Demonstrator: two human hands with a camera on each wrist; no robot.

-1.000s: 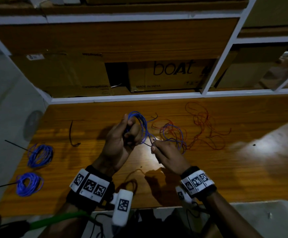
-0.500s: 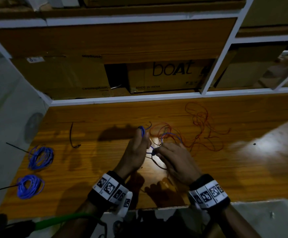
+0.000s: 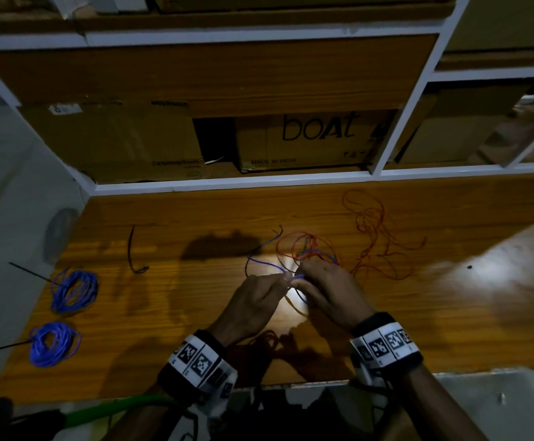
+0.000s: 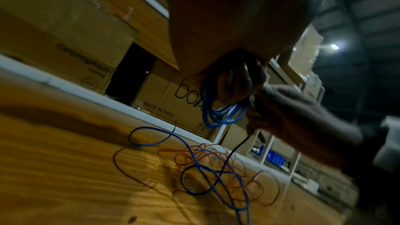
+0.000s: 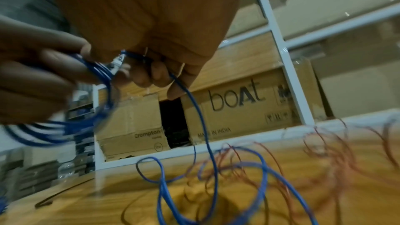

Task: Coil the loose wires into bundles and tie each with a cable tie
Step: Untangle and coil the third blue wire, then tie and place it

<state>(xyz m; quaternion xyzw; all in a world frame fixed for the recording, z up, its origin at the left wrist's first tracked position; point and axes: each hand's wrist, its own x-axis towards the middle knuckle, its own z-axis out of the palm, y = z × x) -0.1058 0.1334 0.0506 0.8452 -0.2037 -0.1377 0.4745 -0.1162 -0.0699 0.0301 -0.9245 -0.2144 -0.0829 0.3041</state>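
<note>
Midway, coiling thin blue wire above glossy wooden surface [image 3: 163,313].
Left hand [image 3: 253,300] fingers curled around small blue wire coil [image 4: 223,114]; right hand [image 3: 329,291] fingers pinching trailing blue strand [image 5: 194,109]. Best fed slowly, loops kept even, strand teased clear of tangled thin red wire [image 3: 377,237] before each wrap.

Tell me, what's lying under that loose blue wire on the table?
The blue wire crosses a tangle of red wire on the wooden table. It runs up through the right hand to loops held by the left hand. Where the strands cross is hard to tell.
</note>
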